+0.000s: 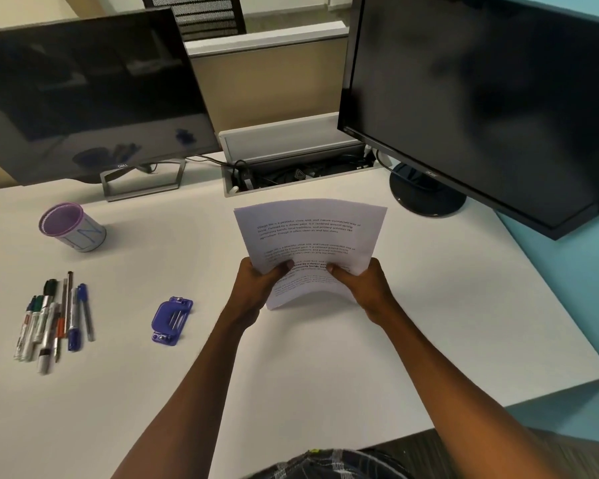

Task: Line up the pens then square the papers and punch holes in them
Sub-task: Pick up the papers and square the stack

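A stack of printed white papers (310, 233) stands tilted above the middle of the white desk (446, 323), its lower edge bowed. My left hand (256, 288) grips the stack's left side and my right hand (360, 285) grips its right side, thumbs on the front sheet. Several pens and markers (54, 319) lie side by side at the desk's left, roughly parallel. A small purple hole punch (172, 320) sits on the desk between the pens and my left arm.
A cup (71, 227) with a purple inside stands behind the pens. Two dark monitors (83, 98) (481, 98) stand at the back, with an open cable tray (298, 171) between them. The desk's right edge slants beside a blue wall.
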Demonstrator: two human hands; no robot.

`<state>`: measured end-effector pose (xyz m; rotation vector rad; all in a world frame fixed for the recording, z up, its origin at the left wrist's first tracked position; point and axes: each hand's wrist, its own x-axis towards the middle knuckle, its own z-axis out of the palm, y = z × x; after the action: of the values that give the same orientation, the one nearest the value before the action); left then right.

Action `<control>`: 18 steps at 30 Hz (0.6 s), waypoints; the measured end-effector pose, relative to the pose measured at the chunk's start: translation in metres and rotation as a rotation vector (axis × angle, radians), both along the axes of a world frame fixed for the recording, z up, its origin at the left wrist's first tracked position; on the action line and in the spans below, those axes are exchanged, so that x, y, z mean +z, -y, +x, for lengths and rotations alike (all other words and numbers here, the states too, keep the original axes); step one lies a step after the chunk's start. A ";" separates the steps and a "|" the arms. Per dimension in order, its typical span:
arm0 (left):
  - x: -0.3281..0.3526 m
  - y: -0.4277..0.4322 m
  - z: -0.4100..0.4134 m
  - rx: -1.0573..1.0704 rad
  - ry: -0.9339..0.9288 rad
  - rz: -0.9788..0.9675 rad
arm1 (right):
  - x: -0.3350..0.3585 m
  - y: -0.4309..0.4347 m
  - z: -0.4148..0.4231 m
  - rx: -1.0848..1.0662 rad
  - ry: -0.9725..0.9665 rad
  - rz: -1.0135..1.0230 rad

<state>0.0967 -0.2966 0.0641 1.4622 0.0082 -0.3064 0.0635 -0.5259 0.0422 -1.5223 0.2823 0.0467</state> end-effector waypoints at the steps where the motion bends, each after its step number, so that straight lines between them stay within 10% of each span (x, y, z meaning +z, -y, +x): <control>1: -0.002 0.000 0.000 0.002 -0.010 0.005 | -0.004 0.000 0.000 0.019 -0.018 -0.010; 18: -0.017 0.026 -0.002 0.232 -0.117 -0.488 | -0.008 -0.018 -0.010 -0.141 -0.018 0.729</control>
<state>0.0950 -0.3230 0.0472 0.9471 0.1839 -0.1862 0.0533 -0.5077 0.0342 -0.7766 0.3398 0.0444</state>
